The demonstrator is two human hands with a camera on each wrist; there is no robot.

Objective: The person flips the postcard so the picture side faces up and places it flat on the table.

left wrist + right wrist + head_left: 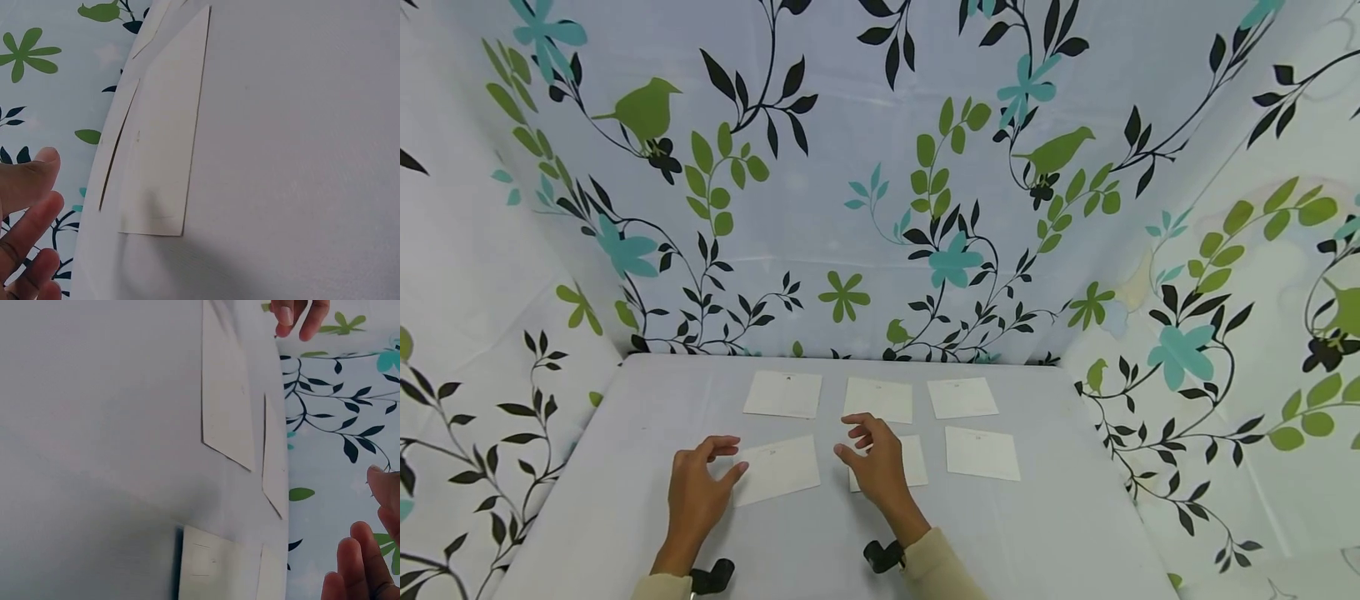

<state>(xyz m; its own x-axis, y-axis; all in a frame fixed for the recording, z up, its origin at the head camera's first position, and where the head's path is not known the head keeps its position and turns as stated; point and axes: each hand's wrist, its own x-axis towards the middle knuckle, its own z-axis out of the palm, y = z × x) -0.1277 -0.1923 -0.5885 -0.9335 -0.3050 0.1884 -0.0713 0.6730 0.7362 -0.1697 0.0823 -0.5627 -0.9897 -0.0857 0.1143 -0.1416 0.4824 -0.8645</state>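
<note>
While six pale cards lie in two rows of three, both hands hover over the near part of the layout. The right hand stands in the way of the front middle card, hiding much of its left side, and its fingertips overlap the near edge of the back middle card in the head view. Its fingers are loosely bent and parted from the thumb, holding nothing. The left hand is beside the front left card, its fingers likewise relaxed, curved and gripping nothing. That card lies askew. The back left card, back right card and front right card are in plain sight. Small dark marks show near the cards' far edges. Each wrist carries a black device, one on the left and one on the right, next to a beige sleeve.

The worktop is pale grey and smooth, with soft shadows near the hands. Behind it hangs a bluish-white cloth printed with green birds, turquoise flowers and dark leafy stems; similar patterned cloth flanks both sides.
</note>
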